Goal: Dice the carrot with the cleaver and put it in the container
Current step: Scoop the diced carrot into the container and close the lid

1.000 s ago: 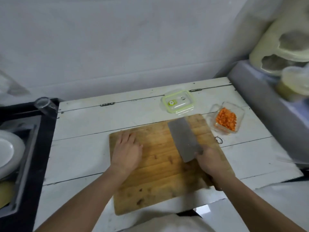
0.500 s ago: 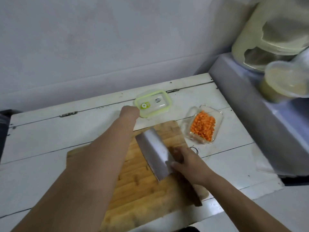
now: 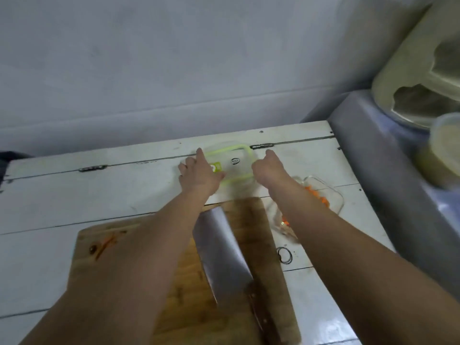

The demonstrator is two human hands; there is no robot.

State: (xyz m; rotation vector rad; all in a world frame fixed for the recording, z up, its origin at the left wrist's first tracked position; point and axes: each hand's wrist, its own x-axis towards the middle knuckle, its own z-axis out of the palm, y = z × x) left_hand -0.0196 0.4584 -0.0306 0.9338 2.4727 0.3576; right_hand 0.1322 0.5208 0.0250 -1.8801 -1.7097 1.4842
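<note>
Two hands gripped one lid (image 3: 230, 162) — left hand (image 3: 199, 173), right hand (image 3: 267, 168); one cleaver (image 3: 221, 255) lay free — one container (image 3: 333, 195).

The right hand (image 3: 267, 168) has left the cleaver (image 3: 221, 255) for the lid (image 3: 232, 161); the left hand (image 3: 199, 173) seemingly holds it too.

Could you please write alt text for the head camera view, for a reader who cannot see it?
Both hands reach to a clear lid with a green rim on a white table: the left hand at its left edge, the right hand at its right. Nearer, a cleaver lies on a wooden cutting board, beside a glass container of diced carrot.
</note>
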